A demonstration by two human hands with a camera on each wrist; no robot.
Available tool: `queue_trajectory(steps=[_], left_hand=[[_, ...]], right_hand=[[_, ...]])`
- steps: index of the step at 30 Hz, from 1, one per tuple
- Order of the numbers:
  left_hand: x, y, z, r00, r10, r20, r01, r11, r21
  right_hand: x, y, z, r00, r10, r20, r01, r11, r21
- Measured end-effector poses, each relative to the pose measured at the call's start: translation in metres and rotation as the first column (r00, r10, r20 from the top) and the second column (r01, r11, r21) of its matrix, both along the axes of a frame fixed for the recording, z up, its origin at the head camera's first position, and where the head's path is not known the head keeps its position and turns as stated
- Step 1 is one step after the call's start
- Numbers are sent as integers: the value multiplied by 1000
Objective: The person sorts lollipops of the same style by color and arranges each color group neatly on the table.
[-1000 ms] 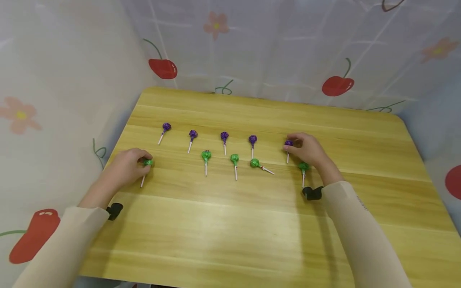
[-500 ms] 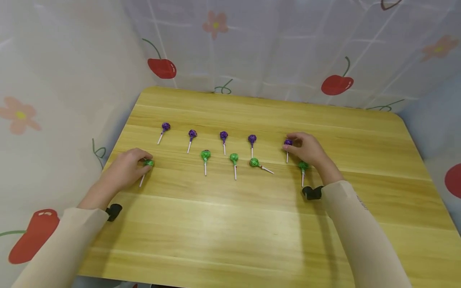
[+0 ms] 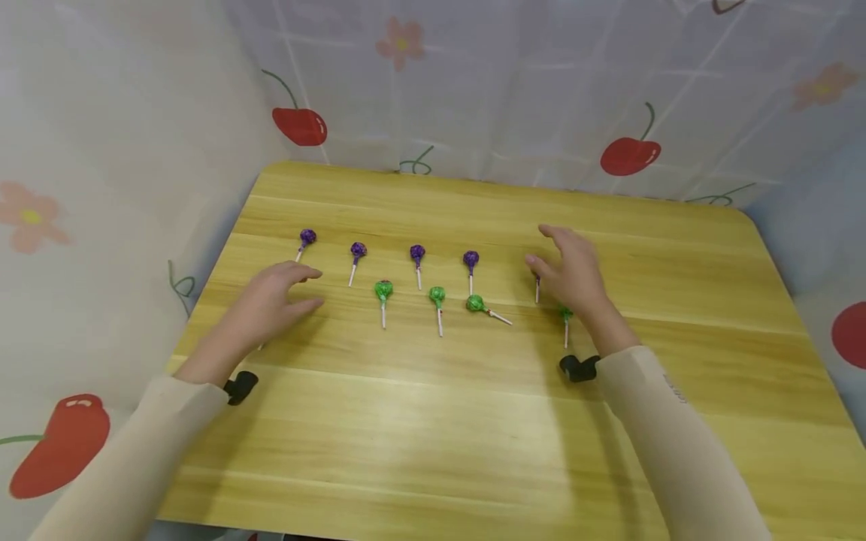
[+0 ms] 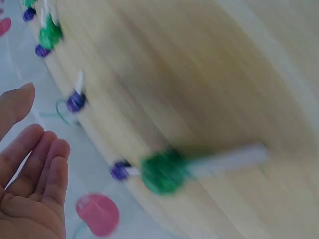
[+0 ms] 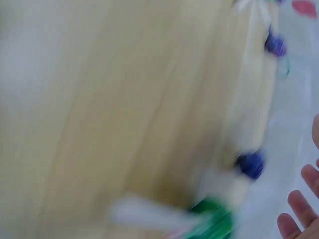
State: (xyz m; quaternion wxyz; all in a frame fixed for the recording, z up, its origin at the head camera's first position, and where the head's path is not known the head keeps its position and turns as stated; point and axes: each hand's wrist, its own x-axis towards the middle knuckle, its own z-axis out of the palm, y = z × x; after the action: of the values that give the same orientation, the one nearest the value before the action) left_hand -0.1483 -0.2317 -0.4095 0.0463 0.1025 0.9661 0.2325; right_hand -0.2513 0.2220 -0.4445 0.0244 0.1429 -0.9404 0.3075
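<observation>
My left hand (image 3: 269,302) hovers over the table's left side, thumb and fingers parted, holding nothing. Below it, mostly hidden in the head view, lies a green lollipop (image 4: 162,173), plain but blurred in the left wrist view. Fingers spread, my right hand (image 3: 575,272) hangs above a purple lollipop (image 5: 250,164) whose head it covers in the head view. Closer to that wrist lies another green lollipop (image 3: 566,317). Between the hands, a row of purple lollipops (image 3: 417,252) runs behind green ones (image 3: 383,289), sticks mostly toward me; one green lollipop (image 3: 476,303) lies turned sideways.
The wooden table (image 3: 419,436) has rounded far corners. A pale curtain (image 3: 501,98) printed with cherries and flowers stands along its back and left side. Each wrist carries a small black camera (image 3: 579,368) near the cuff.
Both hands have let go of their lollipops, the left a green one and the right a purple one. The left hand has risen and shifted right; the right has moved slightly up and away.
</observation>
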Motion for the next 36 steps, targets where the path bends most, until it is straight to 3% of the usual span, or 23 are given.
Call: queue_trajectory(steps=[3, 7, 12, 15, 25, 36], left_hand=[[-9, 20, -1, 999, -26, 19, 26, 999, 30], [-22, 45, -7, 997, -66, 48, 63, 996, 59], [-32, 66, -18, 990, -87, 109, 80, 995, 67], [-35, 72, -22, 991, -81, 108, 76, 996, 49], [-41, 79, -28, 995, -56, 82, 53, 998, 39], [-40, 84, -34, 995, -65, 76, 61, 997, 53]], right_hand=[[8, -25, 10, 997, 69, -40, -69, 998, 14], [22, -62, 16, 986, 158, 48, -160, 987, 26], [33, -102, 10, 963, 243, 116, -256, 959, 117], [34, -119, 3, 953, 274, 128, -294, 940, 173], [37, -139, -9, 941, 330, 74, -338, 909, 246], [45, -143, -7, 950, 309, 36, -308, 915, 260]])
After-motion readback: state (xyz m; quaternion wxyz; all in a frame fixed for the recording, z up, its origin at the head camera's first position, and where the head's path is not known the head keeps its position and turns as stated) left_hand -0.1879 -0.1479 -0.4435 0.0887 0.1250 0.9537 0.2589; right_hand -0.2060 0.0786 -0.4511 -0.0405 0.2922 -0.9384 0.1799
